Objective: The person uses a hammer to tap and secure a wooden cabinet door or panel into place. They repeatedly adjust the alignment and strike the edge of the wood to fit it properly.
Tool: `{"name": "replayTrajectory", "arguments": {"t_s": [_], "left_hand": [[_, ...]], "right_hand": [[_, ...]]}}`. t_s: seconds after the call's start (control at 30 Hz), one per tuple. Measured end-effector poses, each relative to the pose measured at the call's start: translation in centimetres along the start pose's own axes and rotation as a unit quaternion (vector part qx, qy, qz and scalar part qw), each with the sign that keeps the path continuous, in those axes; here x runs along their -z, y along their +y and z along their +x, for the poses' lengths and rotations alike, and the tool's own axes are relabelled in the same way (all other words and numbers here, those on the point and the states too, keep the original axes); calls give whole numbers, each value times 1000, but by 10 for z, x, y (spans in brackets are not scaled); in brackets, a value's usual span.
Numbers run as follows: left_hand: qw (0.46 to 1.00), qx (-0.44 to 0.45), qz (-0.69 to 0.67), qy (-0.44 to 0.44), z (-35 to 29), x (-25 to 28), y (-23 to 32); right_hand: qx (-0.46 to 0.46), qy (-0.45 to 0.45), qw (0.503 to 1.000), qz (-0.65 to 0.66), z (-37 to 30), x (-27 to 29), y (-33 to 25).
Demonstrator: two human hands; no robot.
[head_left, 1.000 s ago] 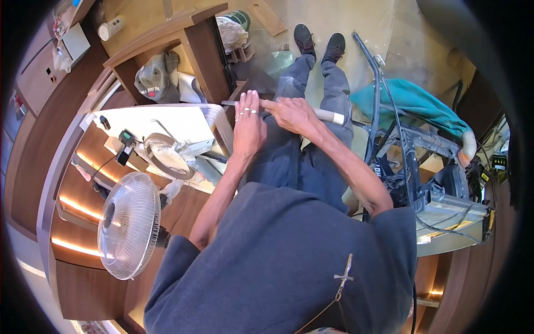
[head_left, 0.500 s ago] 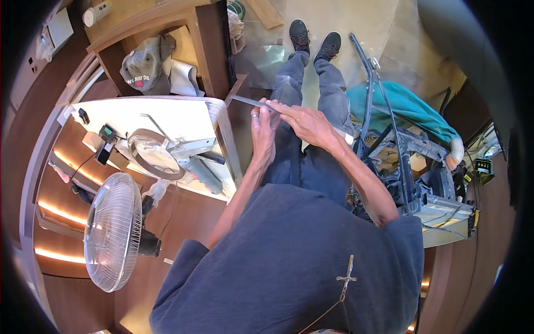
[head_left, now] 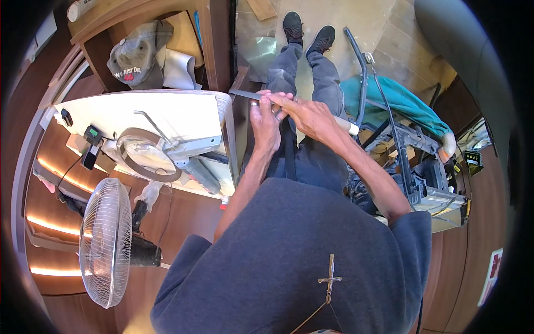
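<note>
A thin, flat grey metal blade (head_left: 245, 94), file-like in shape, juts out leftward from between my hands. My right hand (head_left: 314, 118) is closed round this tool, fingers stretched along it. Past the heel of that hand shows a pale rounded end (head_left: 349, 126), apparently its handle. My left hand (head_left: 265, 123), with a ring on one finger, is closed in a pinch right under the blade. Whatever its fingertips grip is hidden by the blade and the right fingers. Both hands are in front of my trousered legs.
At the left stands a white worktop (head_left: 183, 114) with a brown ring (head_left: 147, 155), a hex key and a caulking tube. A fan (head_left: 105, 242) is below it. A cap (head_left: 139, 55) lies in a wooden shelf. A dark-framed machine (head_left: 406, 161) with teal cloth (head_left: 400, 103) stands right.
Both hands stay together at the blade, with the right hand slid slightly rightward along it. More of the pale end shows. The whole view has shifted a little.
</note>
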State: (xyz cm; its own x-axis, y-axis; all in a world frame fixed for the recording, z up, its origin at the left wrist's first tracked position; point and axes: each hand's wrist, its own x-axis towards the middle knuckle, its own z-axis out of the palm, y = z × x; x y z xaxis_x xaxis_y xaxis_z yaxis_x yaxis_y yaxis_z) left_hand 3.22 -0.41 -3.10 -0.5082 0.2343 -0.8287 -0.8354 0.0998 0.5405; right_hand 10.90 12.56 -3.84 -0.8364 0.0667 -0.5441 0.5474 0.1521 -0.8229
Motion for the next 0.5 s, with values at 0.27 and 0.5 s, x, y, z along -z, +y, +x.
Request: {"name": "replayTrajectory", "arguments": {"t_s": [0.27, 0.5], "left_hand": [[1000, -18, 11, 7, 7, -1, -3], [999, -6, 25, 19, 0, 1, -12]], "right_hand": [[26, 19, 999, -12, 6, -8, 15], [30, 20, 999, -16, -3, -15, 24]]}}
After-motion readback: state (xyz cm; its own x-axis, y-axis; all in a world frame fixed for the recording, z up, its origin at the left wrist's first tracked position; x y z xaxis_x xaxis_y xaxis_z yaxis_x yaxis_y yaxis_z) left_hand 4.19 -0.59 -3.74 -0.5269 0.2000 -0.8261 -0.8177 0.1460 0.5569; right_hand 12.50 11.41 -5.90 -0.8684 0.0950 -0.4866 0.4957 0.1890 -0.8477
